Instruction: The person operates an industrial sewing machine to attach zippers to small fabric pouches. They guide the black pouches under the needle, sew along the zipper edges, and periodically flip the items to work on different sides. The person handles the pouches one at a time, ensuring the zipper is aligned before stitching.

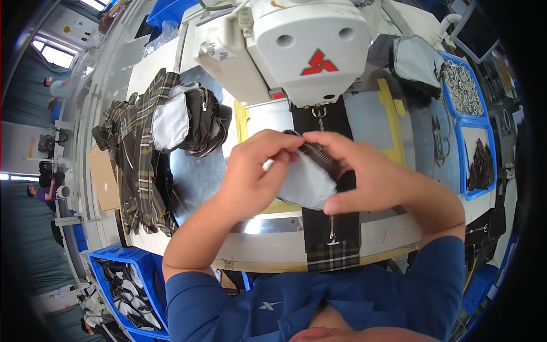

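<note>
Both my hands hold a small rounded fabric pouch piece [309, 183] with a pale grey lining and a dark zipper edge, in front of the sewing machine head [310, 43]. My left hand [254, 171] pinches its upper left edge between thumb and fingers. My right hand [367, 174] grips the right side, fingers along the zipper and thumb low on the lining. Under the piece, a long black fabric strip [332, 251] with a zipper and metal pull runs from the machine to the table's front edge, ending in plaid.
Left of the machine lie stacked grey-lined pieces [171, 122] and plaid fabric [137, 176]. On the right are scissors [438, 139], a blue bin of metal hardware [466, 88] and one of dark scraps [478, 165]. A blue crate [96, 268] stands at the lower left.
</note>
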`<action>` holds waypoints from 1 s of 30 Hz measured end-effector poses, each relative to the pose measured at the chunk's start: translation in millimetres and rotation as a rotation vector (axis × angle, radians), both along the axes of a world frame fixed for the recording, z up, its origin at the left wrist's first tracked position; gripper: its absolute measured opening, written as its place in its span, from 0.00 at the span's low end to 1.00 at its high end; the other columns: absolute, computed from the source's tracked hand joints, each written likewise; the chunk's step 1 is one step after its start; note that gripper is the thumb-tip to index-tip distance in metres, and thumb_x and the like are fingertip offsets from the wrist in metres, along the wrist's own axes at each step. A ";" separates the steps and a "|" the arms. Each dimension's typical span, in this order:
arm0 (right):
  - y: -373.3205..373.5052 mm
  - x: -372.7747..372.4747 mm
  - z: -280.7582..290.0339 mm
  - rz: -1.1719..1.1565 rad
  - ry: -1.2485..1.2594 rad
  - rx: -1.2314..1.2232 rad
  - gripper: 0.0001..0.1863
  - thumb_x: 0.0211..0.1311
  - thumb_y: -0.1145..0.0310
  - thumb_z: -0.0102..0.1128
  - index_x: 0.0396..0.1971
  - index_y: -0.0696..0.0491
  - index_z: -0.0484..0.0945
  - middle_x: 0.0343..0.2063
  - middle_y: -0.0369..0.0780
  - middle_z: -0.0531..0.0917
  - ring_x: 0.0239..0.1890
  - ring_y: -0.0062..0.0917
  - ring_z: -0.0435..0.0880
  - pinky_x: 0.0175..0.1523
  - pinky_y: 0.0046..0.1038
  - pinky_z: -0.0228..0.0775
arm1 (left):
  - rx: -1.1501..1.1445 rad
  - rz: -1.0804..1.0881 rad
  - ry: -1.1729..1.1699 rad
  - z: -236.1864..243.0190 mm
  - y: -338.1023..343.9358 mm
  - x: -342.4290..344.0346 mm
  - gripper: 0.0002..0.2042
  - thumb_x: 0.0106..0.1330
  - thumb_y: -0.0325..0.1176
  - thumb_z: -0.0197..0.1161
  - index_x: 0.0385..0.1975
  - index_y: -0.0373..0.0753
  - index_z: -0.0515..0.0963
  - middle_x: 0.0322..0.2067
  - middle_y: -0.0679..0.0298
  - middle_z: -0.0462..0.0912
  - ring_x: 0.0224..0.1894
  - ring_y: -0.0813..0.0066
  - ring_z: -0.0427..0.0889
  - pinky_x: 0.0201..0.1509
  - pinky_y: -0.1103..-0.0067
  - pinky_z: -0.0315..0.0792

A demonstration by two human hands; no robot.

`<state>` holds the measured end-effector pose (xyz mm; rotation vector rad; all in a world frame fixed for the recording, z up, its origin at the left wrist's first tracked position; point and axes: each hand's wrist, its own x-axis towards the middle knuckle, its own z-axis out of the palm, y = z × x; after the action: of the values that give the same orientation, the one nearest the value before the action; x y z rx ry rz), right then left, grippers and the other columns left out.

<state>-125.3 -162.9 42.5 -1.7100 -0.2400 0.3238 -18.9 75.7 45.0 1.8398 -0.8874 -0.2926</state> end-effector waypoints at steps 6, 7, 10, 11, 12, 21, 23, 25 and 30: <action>-25.0 19.7 -25.9 -0.166 0.005 -0.163 0.32 0.60 0.74 0.67 0.66 0.55 0.74 0.42 0.48 0.88 0.41 0.36 0.88 0.46 0.38 0.79 | 0.096 0.075 -0.547 -45.9 -38.8 19.2 0.11 0.53 0.19 0.77 0.36 0.36 0.88 0.38 0.59 0.84 0.40 0.61 0.86 0.41 0.71 0.81; -27.1 21.6 -24.5 -0.161 -0.014 -0.197 0.30 0.60 0.74 0.66 0.65 0.55 0.75 0.42 0.48 0.88 0.41 0.38 0.88 0.46 0.39 0.78 | 0.057 0.059 -0.516 -51.5 -38.8 21.7 0.11 0.55 0.18 0.76 0.37 0.36 0.86 0.42 0.57 0.85 0.39 0.61 0.86 0.42 0.71 0.81; -22.6 24.3 -21.5 -0.190 -0.086 -0.318 0.25 0.62 0.72 0.66 0.61 0.54 0.78 0.43 0.47 0.87 0.41 0.48 0.86 0.49 0.43 0.78 | 0.010 0.004 -0.379 -56.4 -35.5 25.8 0.09 0.63 0.18 0.73 0.40 0.34 0.82 0.41 0.54 0.87 0.36 0.64 0.86 0.43 0.72 0.81; -21.0 23.1 -28.2 -0.249 -0.213 -0.338 0.24 0.63 0.72 0.66 0.60 0.54 0.79 0.43 0.47 0.86 0.41 0.47 0.86 0.49 0.43 0.79 | 0.019 0.003 -0.406 -58.4 -34.1 26.0 0.09 0.62 0.18 0.73 0.39 0.35 0.82 0.39 0.56 0.87 0.37 0.61 0.86 0.43 0.71 0.80; -19.3 22.1 -38.8 -0.305 -0.340 -0.357 0.23 0.64 0.71 0.67 0.59 0.54 0.79 0.43 0.46 0.86 0.41 0.47 0.86 0.49 0.43 0.79 | 0.029 0.003 -0.434 -59.3 -32.7 25.5 0.09 0.61 0.19 0.73 0.39 0.35 0.82 0.38 0.57 0.87 0.39 0.59 0.85 0.43 0.69 0.80; -17.0 19.2 -47.0 -0.353 -0.694 -0.524 0.14 0.59 0.75 0.77 0.45 0.55 0.89 0.42 0.42 0.86 0.35 0.33 0.86 0.38 0.30 0.79 | -0.092 -0.049 -0.453 -64.5 -26.3 23.7 0.13 0.56 0.16 0.75 0.38 0.35 0.82 0.37 0.55 0.88 0.38 0.58 0.87 0.41 0.70 0.80; -16.3 19.3 -47.0 -0.359 -0.750 -0.506 0.12 0.57 0.78 0.77 0.42 0.56 0.90 0.40 0.42 0.86 0.33 0.31 0.86 0.35 0.29 0.78 | -0.131 -0.026 -0.417 -59.4 -26.8 21.7 0.14 0.54 0.16 0.76 0.38 0.35 0.82 0.38 0.55 0.88 0.38 0.60 0.88 0.40 0.72 0.80; -13.9 19.5 -46.2 -0.388 -0.793 -0.449 0.11 0.55 0.80 0.76 0.40 0.57 0.90 0.38 0.41 0.85 0.32 0.30 0.85 0.33 0.29 0.76 | -0.131 -0.045 -0.432 -57.7 -21.9 24.2 0.12 0.57 0.17 0.76 0.38 0.34 0.82 0.39 0.54 0.87 0.36 0.66 0.86 0.37 0.76 0.78; -25.7 16.1 -33.0 -0.297 -0.979 -0.489 0.11 0.51 0.83 0.76 0.36 0.59 0.89 0.34 0.42 0.84 0.28 0.29 0.82 0.28 0.28 0.70 | -0.163 -0.033 -0.327 -54.5 -14.2 18.8 0.13 0.52 0.16 0.77 0.36 0.36 0.85 0.38 0.54 0.88 0.35 0.66 0.87 0.35 0.76 0.78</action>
<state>-109.2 -188.5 9.5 -2.2440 -0.6431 -0.7647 -0.1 61.5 -9.5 1.7488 -1.1312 0.0641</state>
